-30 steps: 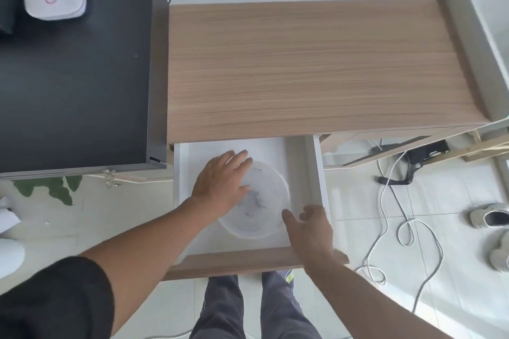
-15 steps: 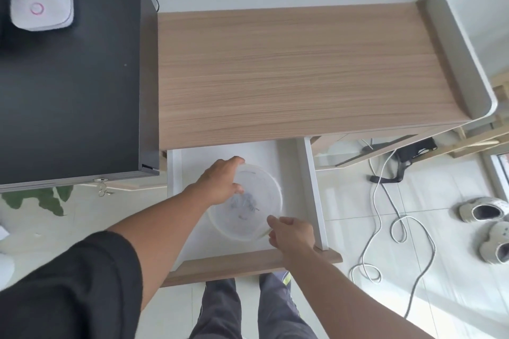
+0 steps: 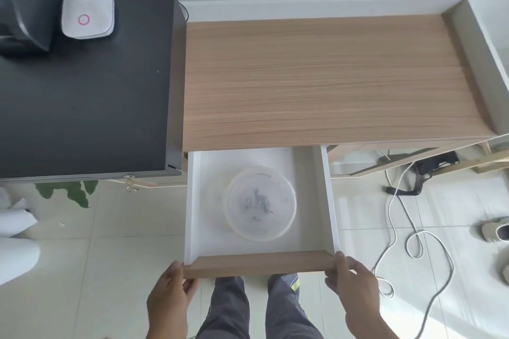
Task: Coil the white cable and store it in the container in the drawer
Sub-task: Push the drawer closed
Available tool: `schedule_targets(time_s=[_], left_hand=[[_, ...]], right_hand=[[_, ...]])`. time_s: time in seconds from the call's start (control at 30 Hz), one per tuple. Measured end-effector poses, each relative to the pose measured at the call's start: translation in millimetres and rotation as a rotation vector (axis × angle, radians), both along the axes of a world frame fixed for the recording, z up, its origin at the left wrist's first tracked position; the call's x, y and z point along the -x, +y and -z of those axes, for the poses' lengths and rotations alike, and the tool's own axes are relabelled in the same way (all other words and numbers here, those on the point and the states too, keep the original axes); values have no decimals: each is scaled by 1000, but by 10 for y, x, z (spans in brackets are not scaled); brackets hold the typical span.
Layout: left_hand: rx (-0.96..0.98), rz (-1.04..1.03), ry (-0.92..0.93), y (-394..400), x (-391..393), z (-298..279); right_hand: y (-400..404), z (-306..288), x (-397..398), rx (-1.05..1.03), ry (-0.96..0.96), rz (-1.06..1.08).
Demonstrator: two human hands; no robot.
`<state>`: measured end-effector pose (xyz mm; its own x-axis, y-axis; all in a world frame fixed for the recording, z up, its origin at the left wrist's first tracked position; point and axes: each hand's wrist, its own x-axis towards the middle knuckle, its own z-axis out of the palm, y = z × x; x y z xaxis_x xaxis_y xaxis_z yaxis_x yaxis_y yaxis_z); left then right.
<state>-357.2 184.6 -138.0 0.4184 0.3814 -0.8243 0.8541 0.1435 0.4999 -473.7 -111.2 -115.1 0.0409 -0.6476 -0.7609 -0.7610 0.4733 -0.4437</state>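
The white drawer [image 3: 327,201] stands pulled out under the wooden desk. In it sits a round translucent container [image 3: 260,202] with its lid on and small grey bits showing dimly inside. My left hand [image 3: 172,293] grips the left end of the wooden drawer front [image 3: 259,263], thumb on top. At the right end, my right hand [image 3: 354,281] holds it the same way. A white cable [image 3: 414,242] lies in loose loops on the tiled floor to the right of the drawer. I cannot tell whether any cable is inside the container.
The wooden desk top [image 3: 330,77] stretches above the drawer. A black cabinet [image 3: 82,85] at the left carries a white lamp base [image 3: 88,12]. A black power adapter [image 3: 438,162] and shoes [image 3: 495,228] lie on the floor at the right. My legs [image 3: 259,308] stand below the drawer.
Both hands have left the container and moved down to the two ends of the drawer front. The container now lies uncovered by hands in the drawer.
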Motion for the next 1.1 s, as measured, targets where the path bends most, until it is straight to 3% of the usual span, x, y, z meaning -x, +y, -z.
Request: schedule_targets(time_s=[0.13, 0.47, 1.1], left_hand=[[57, -155, -58, -82, -126, -1], [255, -237, -152, -490, -999, -109], [447, -371, -186, -1224, -2044, -49]], right_hand=[[-45, 37, -155, -6, -129, 122], [-395, 123, -962, -107, -405, 227], [-789, 42, -2227, -132, -525, 435]])
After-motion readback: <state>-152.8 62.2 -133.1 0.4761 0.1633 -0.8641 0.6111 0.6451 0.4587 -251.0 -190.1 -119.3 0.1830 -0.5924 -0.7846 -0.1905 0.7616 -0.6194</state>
